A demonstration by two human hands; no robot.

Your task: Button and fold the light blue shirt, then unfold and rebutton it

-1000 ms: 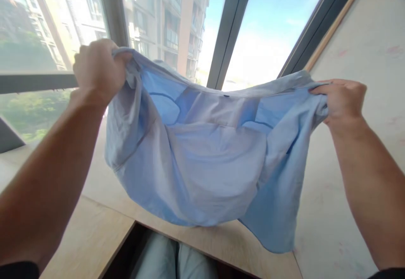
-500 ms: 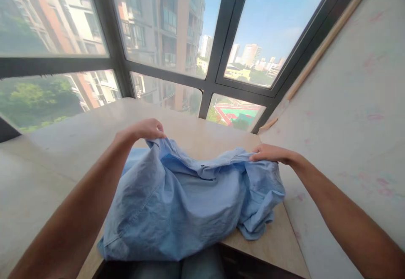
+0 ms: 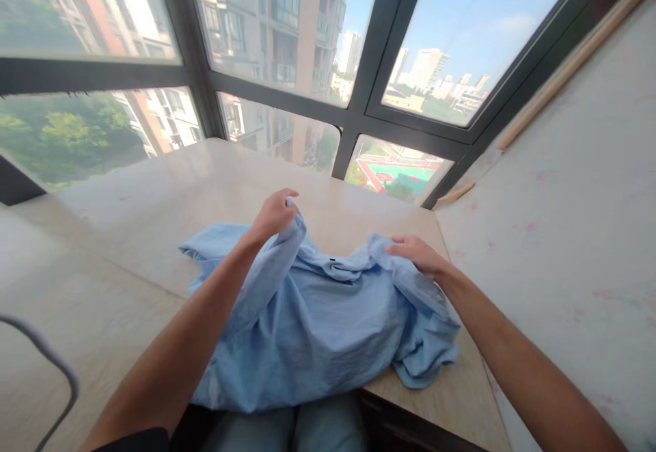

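A light blue shirt (image 3: 328, 329) lies bunched on the pale stone-like ledge, its lower edge hanging over the front toward my legs. My left hand (image 3: 277, 214) is closed on the cloth beside the collar opening and lifts it into a raised fold. On the other side of the collar, my right hand (image 3: 414, 254) grips the shirt near the shoulder, its fingertips partly over the fabric. A small dark label shows at the middle of the neckline. One sleeve spreads out to the left behind my left forearm; the other is crumpled at the right.
Dark-framed windows (image 3: 353, 120) stand behind the ledge (image 3: 154, 199). A flower-patterned wall (image 3: 564, 247) closes off the right side, with a wooden strip (image 3: 574, 65) along the frame. A grey cable (image 3: 56, 360) curves at the lower left.
My left hand has moved right and slightly up, drawing the cloth inward and uncovering the left sleeve. My right hand has shifted a little left. The view has tilted, and the cable has come in.
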